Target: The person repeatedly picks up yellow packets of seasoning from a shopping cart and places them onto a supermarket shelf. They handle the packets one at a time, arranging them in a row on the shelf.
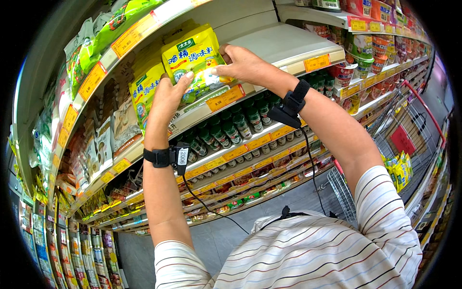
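A yellow and green pouch of seasoning [195, 45] stands upright at the front of a shelf, between my two hands. My left hand [166, 96] grips its lower left side, with the thumb on the front face. On the right edge, my right hand [240, 64] pinches it with the thumb across the printed front and the fingers behind. Another yellow seasoning pouch [144, 92] of the same design stands just left, partly behind my left wrist. Further yellow packs show behind, largely hidden by the front ones.
The shelf edge [196, 108] carries orange price tags. Below are rows of green-capped jars [231, 132]. Instant noodle cups [361, 54] fill shelves at the right. A wire shopping cart [429, 124] stands to my right, holding a cardboard box [418, 130] and yellow pouches [399, 171]. Cables hang from both wrist straps.
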Available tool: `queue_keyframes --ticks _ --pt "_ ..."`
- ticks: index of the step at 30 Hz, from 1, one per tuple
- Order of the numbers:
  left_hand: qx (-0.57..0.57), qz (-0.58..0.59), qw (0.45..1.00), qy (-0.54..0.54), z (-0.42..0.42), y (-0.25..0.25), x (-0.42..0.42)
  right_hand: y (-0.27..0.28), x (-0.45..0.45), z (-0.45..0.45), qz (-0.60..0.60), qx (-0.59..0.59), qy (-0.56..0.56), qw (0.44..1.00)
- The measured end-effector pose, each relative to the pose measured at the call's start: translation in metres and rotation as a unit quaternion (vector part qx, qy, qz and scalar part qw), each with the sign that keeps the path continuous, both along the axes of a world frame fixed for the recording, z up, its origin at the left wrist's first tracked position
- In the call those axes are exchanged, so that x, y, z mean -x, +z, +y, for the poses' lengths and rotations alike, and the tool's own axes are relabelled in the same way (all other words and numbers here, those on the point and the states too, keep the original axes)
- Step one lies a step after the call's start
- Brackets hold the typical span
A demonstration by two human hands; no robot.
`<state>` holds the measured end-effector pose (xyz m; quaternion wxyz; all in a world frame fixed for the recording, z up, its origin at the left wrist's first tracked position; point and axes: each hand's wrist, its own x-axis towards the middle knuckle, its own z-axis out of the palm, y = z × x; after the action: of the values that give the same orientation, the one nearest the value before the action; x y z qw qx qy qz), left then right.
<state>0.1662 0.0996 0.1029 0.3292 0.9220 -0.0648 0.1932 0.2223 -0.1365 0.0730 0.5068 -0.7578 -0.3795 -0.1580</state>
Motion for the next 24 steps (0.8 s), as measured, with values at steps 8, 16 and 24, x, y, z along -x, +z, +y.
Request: queue_keyframes --ticks 8,16,24 --pt "0.200 -0.028 0.973 -0.108 -0.003 -0.002 -0.005 0.010 0.014 -0.008 0.014 0.025 0.026 0.999" --pt "0.266 -0.027 0.961 -0.068 -0.009 -0.002 0.001 0.004 0.015 -0.001 0.012 -0.037 0.072 0.997" --pt "0.212 -0.013 0.975 -0.057 -0.002 -0.003 -0.009 0.001 0.005 0.000 0.013 -0.023 0.047 0.999"
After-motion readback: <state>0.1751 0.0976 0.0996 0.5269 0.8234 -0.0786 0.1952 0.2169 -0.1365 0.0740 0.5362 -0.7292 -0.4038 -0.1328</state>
